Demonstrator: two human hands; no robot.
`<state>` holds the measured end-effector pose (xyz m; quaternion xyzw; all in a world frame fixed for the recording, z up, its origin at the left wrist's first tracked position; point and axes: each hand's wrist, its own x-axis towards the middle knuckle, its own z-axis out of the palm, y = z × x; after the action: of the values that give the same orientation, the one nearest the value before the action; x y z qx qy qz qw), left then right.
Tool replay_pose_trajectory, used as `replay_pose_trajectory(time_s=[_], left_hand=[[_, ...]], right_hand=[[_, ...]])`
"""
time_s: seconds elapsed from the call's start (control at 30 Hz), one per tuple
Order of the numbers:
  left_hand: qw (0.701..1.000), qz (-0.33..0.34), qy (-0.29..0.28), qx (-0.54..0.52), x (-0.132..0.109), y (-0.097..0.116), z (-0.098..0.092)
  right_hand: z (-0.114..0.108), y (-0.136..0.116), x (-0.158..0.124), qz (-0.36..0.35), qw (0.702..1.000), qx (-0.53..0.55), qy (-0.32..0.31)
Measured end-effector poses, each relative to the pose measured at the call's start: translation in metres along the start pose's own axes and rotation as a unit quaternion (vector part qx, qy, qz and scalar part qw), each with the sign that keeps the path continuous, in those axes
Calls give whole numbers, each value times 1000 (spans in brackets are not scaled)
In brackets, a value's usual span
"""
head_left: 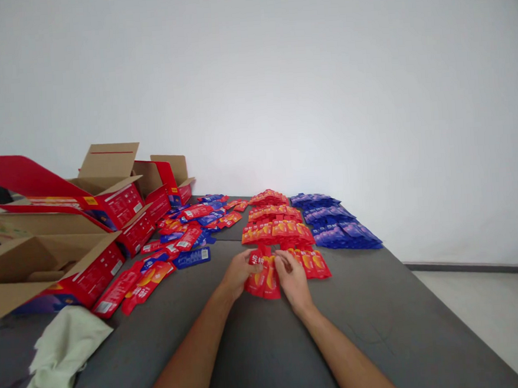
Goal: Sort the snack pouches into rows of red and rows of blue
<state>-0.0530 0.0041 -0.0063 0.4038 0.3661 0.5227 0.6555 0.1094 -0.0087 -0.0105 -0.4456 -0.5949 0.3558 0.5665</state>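
Observation:
In front of me, two red snack packets (264, 281) with orange prints are held side by side just over the table. My left hand (240, 272) pinches them at their left upper part. On their right side, my right hand (292, 273) has its fingers curled against the edge of the packets; what its fingertips grip is partly hidden. Right behind it lies a short row of red packets (315, 263). Farther back are stacked rows of red packets (277, 232), with rows of blue-purple packets (344, 233) to their right.
A loose heap of red and blue packets (191, 237) spreads over the left of the dark table (270, 358). Several open red cardboard boxes (100, 270) crowd the left edge. A pale green cloth (63, 352) lies at the front left. Behind the table is a white wall (278, 86).

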Motion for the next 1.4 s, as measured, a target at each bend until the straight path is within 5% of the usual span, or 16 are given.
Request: replay_pose_trajectory(time_s=[0.37, 0.57, 0.73, 0.87, 1.07, 1.27, 1.4], left_hand=[[996, -28, -75, 42, -15, 2, 5], [995, -23, -40, 84, -14, -1, 8], [993, -32, -79, 87, -14, -2, 8], [992, -69, -62, 91, -16, -2, 10], [977, -125, -109, 131, -17, -6, 2], [995, -65, -1, 81, 1, -20, -6], [993, -73, 75, 50, 15, -28, -3]], right_hand=[[-8, -1, -6, 71, 992, 92, -43], [-10, 4, -2, 35, 998, 44, -32], [-10, 4, -1, 32, 997, -15, -65], [-13, 9, 3, 2, 999, -40, -20], [-22, 15, 9, 18, 999, -39, 19], [-36, 24, 21, 80, 994, 41, 62], [-55, 34, 33, 30, 988, -110, 104]])
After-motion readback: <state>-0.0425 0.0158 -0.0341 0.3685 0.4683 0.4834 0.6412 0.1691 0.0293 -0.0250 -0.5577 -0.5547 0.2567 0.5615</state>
